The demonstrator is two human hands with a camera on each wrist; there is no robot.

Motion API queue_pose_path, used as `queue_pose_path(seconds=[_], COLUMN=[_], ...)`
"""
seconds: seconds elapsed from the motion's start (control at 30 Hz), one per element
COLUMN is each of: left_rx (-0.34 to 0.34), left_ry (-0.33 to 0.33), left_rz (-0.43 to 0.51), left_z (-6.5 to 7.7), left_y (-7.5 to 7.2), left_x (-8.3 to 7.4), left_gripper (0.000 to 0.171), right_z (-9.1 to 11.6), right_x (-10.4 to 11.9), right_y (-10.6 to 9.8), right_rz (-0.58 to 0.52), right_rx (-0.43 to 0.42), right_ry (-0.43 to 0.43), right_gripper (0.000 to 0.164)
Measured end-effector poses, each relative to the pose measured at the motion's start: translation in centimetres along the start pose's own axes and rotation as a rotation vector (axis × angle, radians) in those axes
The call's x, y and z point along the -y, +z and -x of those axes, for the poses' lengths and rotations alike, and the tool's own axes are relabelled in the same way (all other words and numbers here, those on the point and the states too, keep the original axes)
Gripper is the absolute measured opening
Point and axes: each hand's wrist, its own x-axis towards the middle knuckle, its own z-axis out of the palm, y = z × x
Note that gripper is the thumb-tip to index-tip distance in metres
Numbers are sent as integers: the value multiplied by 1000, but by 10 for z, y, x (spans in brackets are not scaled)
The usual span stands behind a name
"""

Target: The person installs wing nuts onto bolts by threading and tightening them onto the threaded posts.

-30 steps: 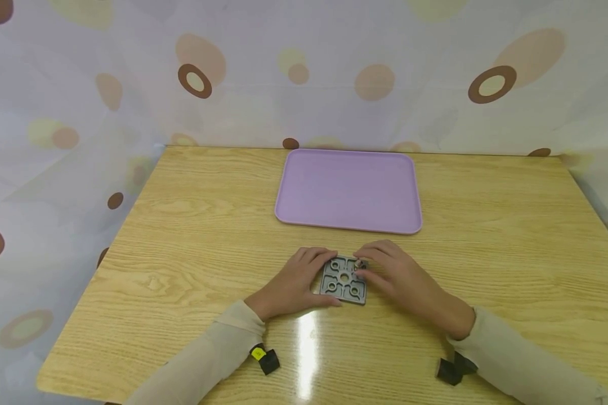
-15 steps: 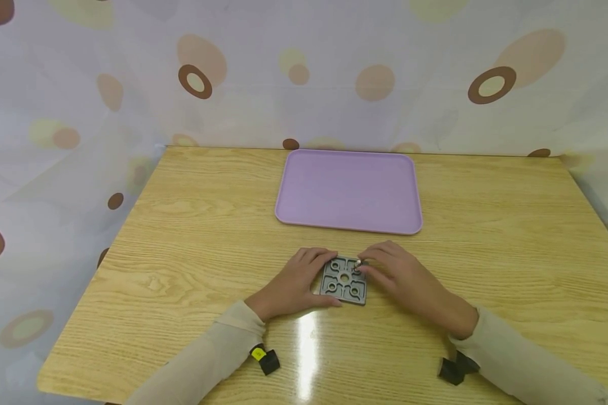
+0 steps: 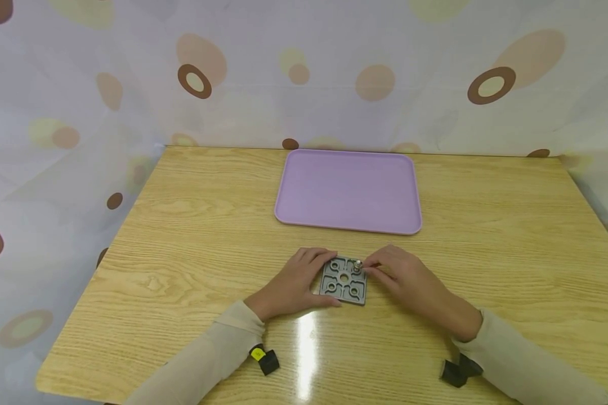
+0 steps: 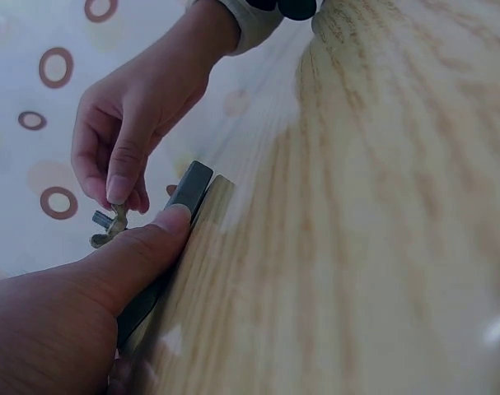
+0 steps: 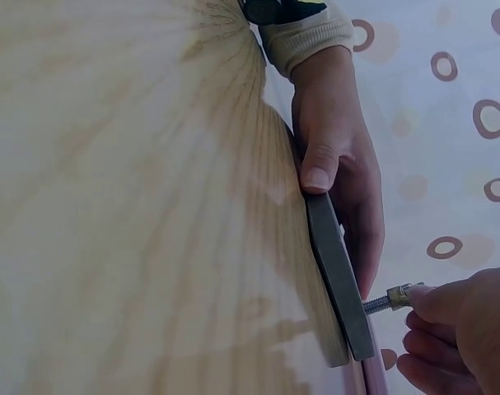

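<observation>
A square grey metal plate (image 3: pixel 344 294) with round holes and raised ribs lies on the wooden table. My left hand (image 3: pixel 293 286) grips it from the left, thumb on the near edge and fingers at the far edge. Out of its far right hole stands a threaded bolt (image 5: pixel 376 305), carrying a brass-coloured wing nut (image 5: pixel 399 296). Thumb and fingers of my right hand (image 3: pixel 414 287) pinch a wing of that nut. In the left wrist view the wing nut (image 4: pixel 109 230) sits near the bolt's end, the tip poking out.
Behind the plate lies a shallow lilac tray (image 3: pixel 349 191), near the table's back edge. A patterned cloth (image 3: pixel 334 73) hangs along the back and sides. Black wrist cameras (image 3: pixel 269 361) are strapped at both sleeves.
My right fingers have turned about the bolt and drawn slightly right, uncovering the wing nut. My left hand and the plate have stayed put.
</observation>
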Motion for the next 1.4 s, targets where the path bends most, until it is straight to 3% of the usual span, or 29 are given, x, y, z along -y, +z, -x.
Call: queue_pose_path(seconds=[0.43,0.63,0.8,1.1,1.4], left_rx=[-2,0,2,-1,-6], left_ry=[7,12,20,15,13], left_rz=[4,9,6,8,1], left_z=[0,0,-1,-1,-2], left_y=[1,0,0,1,1], left_x=[0,-1,-1,0,-1], left_gripper=[93,92,92,93,93], right_z=[-1,-4,-5,-5,-1], right_x=[3,5,5,4,1], right_y=[4,5,6,5,1], right_rz=[-36,-12,-10,12,36], right_rx=[-3,-12,0,1,-40], right_ry=[-49,-26,-13,2,-13], right_gripper=[14,27,28,26,12])
